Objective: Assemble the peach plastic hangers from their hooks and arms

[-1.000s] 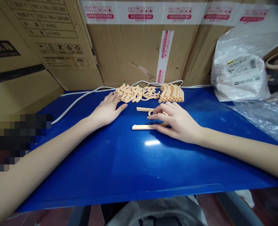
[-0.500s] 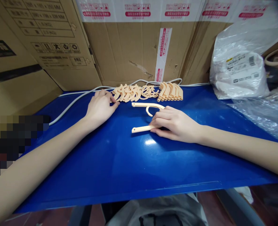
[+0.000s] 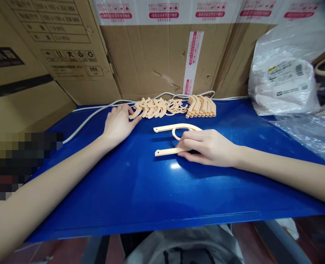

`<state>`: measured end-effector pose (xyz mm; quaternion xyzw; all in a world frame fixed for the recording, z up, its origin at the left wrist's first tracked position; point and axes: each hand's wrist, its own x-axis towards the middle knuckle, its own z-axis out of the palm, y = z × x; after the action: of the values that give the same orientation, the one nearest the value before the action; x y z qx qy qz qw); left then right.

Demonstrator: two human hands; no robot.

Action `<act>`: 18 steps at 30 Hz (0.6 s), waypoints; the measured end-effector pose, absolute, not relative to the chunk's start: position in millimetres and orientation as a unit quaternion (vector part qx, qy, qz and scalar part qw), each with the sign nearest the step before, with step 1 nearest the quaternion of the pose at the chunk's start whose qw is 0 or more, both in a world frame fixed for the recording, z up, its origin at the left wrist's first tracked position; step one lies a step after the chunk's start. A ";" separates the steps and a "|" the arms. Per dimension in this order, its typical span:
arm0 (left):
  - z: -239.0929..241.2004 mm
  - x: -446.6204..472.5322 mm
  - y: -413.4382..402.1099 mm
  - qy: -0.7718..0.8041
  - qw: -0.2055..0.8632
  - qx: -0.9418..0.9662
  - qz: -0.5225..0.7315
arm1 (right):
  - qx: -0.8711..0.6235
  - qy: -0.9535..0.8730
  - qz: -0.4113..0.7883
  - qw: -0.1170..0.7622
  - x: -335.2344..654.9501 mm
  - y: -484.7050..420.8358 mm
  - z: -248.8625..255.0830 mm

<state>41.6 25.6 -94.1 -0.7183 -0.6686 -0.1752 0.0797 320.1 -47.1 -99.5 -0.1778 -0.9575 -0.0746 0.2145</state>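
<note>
My right hand [image 3: 209,147] is closed around a cream plastic folding hanger [image 3: 169,128], held over the blue tabletop. Two of its arms stick out to the left, one above the other, each with a small hole at the tip. Between them shows part of a curved hook; my fingers hide where the parts meet. At the back, my left hand [image 3: 119,124] has thumb and fingers closed on a curved hanger piece [image 3: 135,111] at the left end of a pile of similar pieces [image 3: 152,108]. Cream hooks [image 3: 176,106] lie beside that pile.
A row of wider curved hanger arms [image 3: 202,106] lies right of the hooks. A white cable [image 3: 89,120] runs along the back, before cardboard boxes [image 3: 148,58]. A clear plastic bag [image 3: 285,86] sits at the back right of the blue table [image 3: 140,194].
The hanger in my right hand has turned a little, its upper arm now lower and closer to the other arm. My left hand stays at the pile, its fingers on the end piece.
</note>
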 end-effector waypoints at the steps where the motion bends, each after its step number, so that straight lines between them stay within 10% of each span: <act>1: -94.2 41.1 25.9 -0.671 0.072 -0.717 -0.178 | -0.178 -0.958 -0.073 0.214 320.3 -47.0 -99.6; 18: -91.4 12.1 47.8 -0.650 -0.113 -0.683 -0.313 | -0.187 -0.959 -0.052 0.209 321.0 -46.2 -99.4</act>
<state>12.1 47.8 -91.4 -0.6830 -0.6504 -0.3126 -0.1128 321.0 -46.2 -99.4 -0.1866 -0.9586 -0.0517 0.2090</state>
